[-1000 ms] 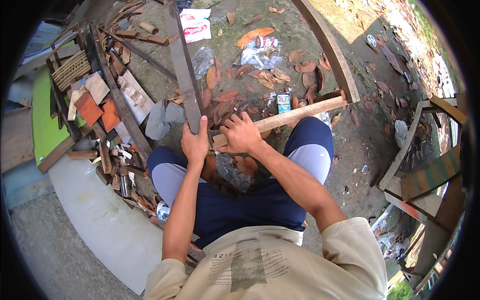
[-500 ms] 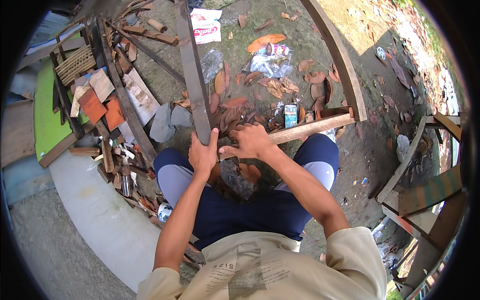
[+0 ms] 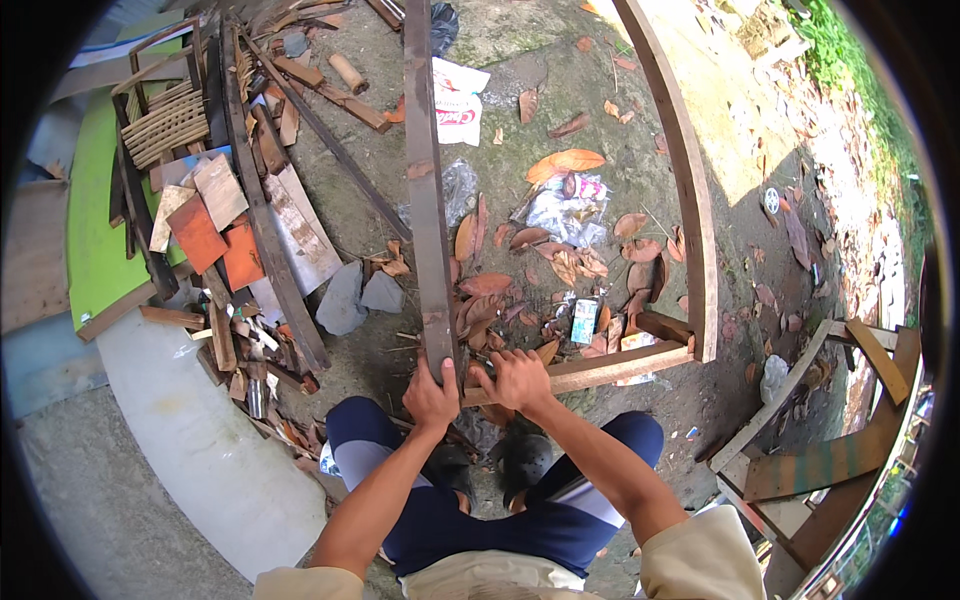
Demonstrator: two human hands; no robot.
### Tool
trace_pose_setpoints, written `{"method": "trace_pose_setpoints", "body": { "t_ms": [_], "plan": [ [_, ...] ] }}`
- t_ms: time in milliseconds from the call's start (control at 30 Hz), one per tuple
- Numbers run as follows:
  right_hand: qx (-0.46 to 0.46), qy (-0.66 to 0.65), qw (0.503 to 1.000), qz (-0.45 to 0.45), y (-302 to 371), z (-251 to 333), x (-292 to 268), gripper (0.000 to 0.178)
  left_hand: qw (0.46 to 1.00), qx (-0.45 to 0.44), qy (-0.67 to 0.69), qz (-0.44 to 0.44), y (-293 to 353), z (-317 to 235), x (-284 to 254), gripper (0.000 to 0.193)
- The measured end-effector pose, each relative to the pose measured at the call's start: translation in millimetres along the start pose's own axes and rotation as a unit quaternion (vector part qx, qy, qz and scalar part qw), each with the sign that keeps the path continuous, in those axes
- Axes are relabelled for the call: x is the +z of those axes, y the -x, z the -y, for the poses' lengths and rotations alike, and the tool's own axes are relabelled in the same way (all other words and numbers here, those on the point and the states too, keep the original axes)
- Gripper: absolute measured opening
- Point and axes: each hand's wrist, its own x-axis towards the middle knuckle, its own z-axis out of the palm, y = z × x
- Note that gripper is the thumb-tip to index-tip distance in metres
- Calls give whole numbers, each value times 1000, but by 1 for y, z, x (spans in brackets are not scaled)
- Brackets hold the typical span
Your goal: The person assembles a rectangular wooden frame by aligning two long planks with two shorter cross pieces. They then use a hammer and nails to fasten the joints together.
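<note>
A wooden frame stretches out before me: a dark left beam (image 3: 432, 230), a curved right beam (image 3: 690, 190) and a paler crosspiece (image 3: 610, 368) joining them at the near end. At the near left corner, my left hand (image 3: 432, 398) is closed around the end of the dark beam. Close beside it, my right hand (image 3: 520, 382) grips the left end of the crosspiece, fingers over the top and thumb toward the corner. A short wooden block (image 3: 664, 326) sits inside the near right corner. The undersides of both hands are hidden.
Scrap wood with orange pieces (image 3: 197, 232) lies to the left, beside grey stones (image 3: 343, 300) and a pale sheet (image 3: 190, 430). Dry leaves, clear plastic (image 3: 568, 212) and a small box (image 3: 584, 322) litter the ground inside the frame. Another wooden structure (image 3: 830, 460) stands at right.
The view has shifted, so the ground and frame appear lower and my dark shoes show between my knees. Both hands stay at the same corner, with my arms reaching farther from my torso.
</note>
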Motion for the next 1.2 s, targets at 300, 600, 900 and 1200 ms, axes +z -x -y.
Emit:
{"method": "trace_pose_setpoints", "body": {
  "t_ms": [300,600,900,1200],
  "plan": [
    [-21,-7,1000,20,-1,-1,2,42,995,27,-95,-20,-2,-9,-6,67],
    [102,52,993,-15,70,44,-16,53,977,-98,-187,12,2,-45,-29,72],
    [98,22,990,99,211,44,-66,53,934,-217,-131,250,21,-40,-49,89],
    [301,-8,890,343,336,63,-137,54,893,-243,-120,358,208,-10,-164,96]
  ]
}}
